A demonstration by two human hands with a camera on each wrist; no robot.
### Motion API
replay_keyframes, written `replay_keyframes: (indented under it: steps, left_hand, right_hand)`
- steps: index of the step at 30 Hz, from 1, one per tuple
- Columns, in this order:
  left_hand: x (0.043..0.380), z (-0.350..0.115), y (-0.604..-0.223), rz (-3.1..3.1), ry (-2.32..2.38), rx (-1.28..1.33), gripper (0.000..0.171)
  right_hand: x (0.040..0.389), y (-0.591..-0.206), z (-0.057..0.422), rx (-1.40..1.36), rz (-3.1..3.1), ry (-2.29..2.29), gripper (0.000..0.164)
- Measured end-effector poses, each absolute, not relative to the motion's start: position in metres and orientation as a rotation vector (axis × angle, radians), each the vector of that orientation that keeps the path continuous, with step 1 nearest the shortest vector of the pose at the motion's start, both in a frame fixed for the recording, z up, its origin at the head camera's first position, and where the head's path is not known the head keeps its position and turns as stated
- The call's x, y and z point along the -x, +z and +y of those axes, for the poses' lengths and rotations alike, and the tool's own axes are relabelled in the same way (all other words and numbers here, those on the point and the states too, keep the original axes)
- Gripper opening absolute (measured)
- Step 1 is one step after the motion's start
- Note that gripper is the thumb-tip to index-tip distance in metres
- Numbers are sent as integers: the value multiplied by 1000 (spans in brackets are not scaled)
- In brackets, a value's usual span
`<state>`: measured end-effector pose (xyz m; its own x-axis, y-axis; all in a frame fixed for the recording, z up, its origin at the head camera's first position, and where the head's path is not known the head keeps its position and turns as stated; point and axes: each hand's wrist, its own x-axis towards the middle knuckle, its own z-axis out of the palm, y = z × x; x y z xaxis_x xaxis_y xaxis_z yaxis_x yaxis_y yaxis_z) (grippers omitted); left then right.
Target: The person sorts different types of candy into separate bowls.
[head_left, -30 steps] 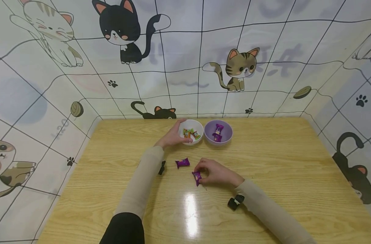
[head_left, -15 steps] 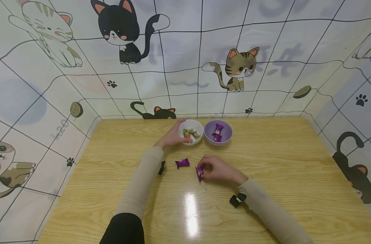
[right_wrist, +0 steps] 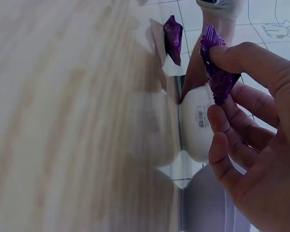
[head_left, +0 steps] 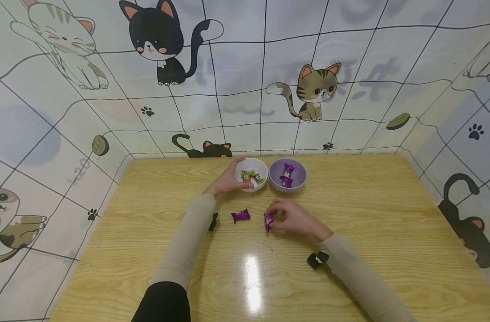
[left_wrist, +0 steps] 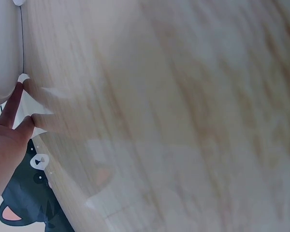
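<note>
My left hand grips the white bowl at its left side, thumb along the near wall and fingers at the far side. Green and orange wrapped candies lie inside it. My right hand pinches a purple-wrapped candy between thumb and fingers, lifted off the table in the right wrist view. Another purple candy lies on the table to the left of that hand. Touching or nearly touching the white bowl is a purple bowl with purple candies in it.
The wooden table reaches back to a wall covering printed with cats and grid lines. Both bowls stand near the table's back edge. A black strap device sits at the right wrist.
My right hand has lifted the purple candy and carried it a little to the right and away from me, toward the bowls. The left hand keeps its place on the white bowl.
</note>
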<state>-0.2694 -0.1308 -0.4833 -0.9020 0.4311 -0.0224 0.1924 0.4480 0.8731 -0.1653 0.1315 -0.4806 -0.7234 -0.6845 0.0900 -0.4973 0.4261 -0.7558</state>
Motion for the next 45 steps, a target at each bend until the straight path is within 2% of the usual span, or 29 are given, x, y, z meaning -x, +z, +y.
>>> replay_keyframes:
  steps: [24,45]
  left_hand:
    - [267,-132,-477,2407,1456,-554,103]
    - [270,-132,-486,2454,1438,-527,102]
  right_hand:
    - [185,-452,156,928,2697,-1372,30]
    - [228,-434,158,546,2756,-1385,36]
